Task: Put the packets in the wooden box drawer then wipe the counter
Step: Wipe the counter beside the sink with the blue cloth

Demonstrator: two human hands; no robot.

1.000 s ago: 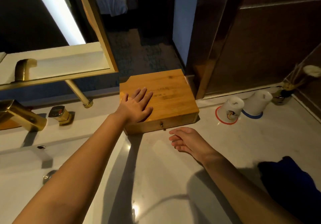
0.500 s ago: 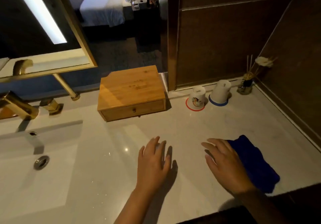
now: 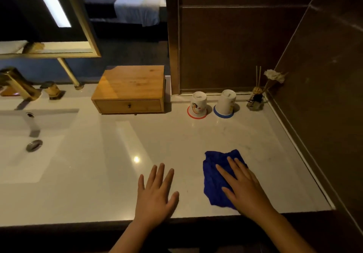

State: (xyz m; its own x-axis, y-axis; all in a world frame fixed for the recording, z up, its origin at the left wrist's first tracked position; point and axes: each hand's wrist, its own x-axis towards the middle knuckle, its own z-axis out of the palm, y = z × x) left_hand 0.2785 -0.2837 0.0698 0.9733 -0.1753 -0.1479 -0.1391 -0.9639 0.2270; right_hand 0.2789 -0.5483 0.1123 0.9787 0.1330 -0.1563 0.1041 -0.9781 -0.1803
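Note:
The wooden box (image 3: 131,84) stands at the back of the white counter (image 3: 176,135), its drawer (image 3: 128,106) closed. No packets show. A blue cloth (image 3: 215,174) lies crumpled near the counter's front edge. My right hand (image 3: 242,186) lies flat on the cloth with fingers straight, covering its right part. My left hand (image 3: 156,193) rests flat on the bare counter to the left of the cloth, fingers spread.
Two upturned white cups (image 3: 198,103) (image 3: 225,102) stand on round coasters right of the box. A reed diffuser (image 3: 255,99) sits in the back right corner. A sink (image 3: 29,144) with a gold faucet (image 3: 19,85) lies at left. Dark walls close the right side.
My hands came back from the box to the counter's front. My right hand moved onto the blue cloth; my left hand settled flat beside it. The view pulled back.

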